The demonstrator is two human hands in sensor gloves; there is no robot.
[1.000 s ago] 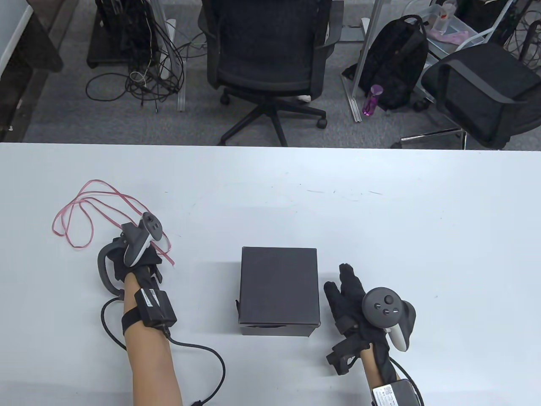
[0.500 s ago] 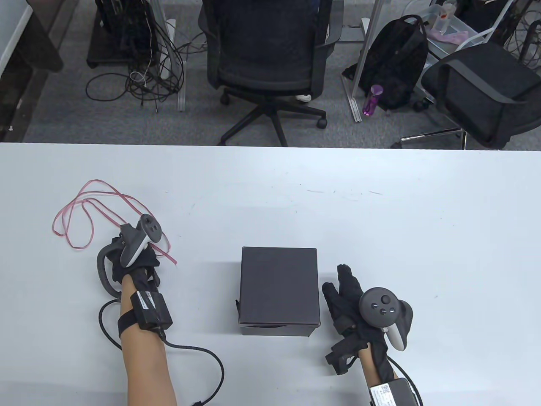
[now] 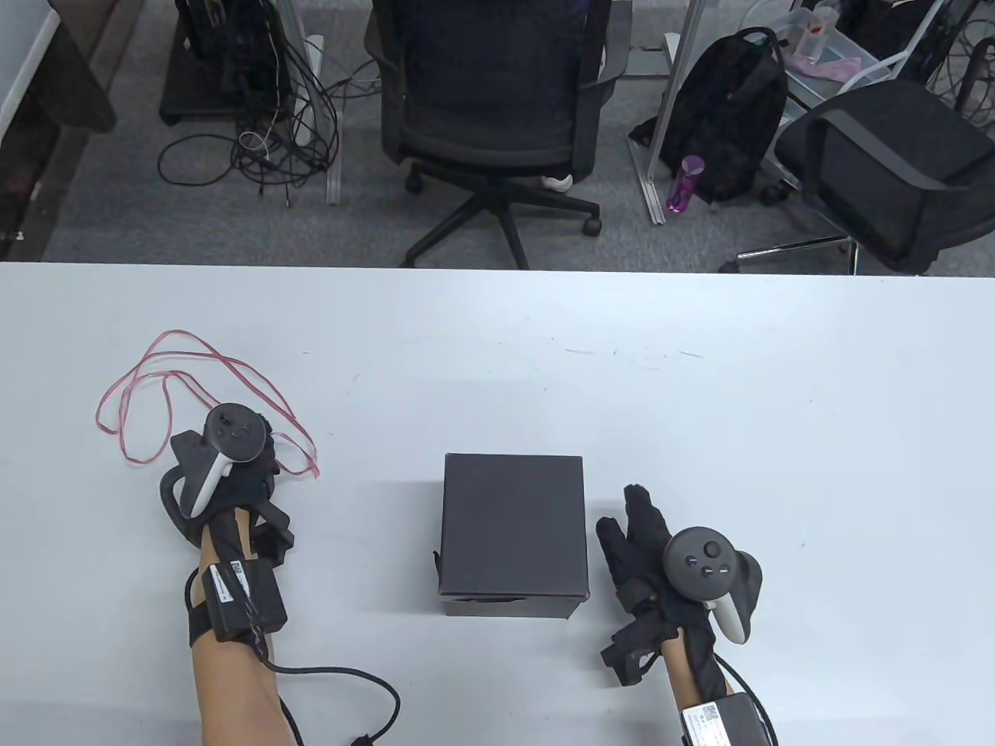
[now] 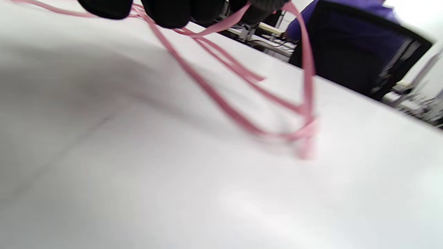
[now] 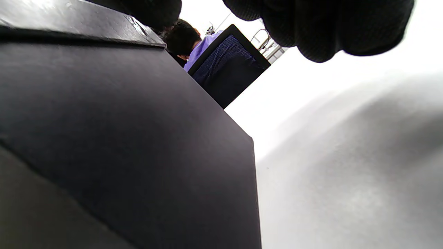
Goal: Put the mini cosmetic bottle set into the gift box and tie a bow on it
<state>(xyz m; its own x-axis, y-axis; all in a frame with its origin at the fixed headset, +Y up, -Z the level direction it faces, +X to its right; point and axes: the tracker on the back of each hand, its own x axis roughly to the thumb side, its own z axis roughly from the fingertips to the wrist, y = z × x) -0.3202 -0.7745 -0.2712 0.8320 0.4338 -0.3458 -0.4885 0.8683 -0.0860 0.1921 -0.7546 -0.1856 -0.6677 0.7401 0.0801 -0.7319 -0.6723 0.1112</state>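
Step in hand, by judgement: gathering the pink ribbon (image 3: 204, 388) for the bow, lid of the black gift box (image 3: 513, 527) already closed at lower centre of the table view; cosmetic bottle set not visible, presumably inside. Left hand (image 3: 233, 474) at lower left, fingertips (image 4: 173, 14) pinching ribbon strands, as the left wrist view shows along its top edge, loops trailing onto the white table (image 3: 699, 435). Right hand (image 3: 645, 544) lying just beside the box's right wall, fingers extended, holding nothing. Advisable: lift slowly, free the tangled loops toward upper left, find one end before carrying across to the box; steady the box with the right hand. Against the earlier frame: left hand rolled, tracker shifted left, ribbon end drawn into a loop; box and right hand unchanged.
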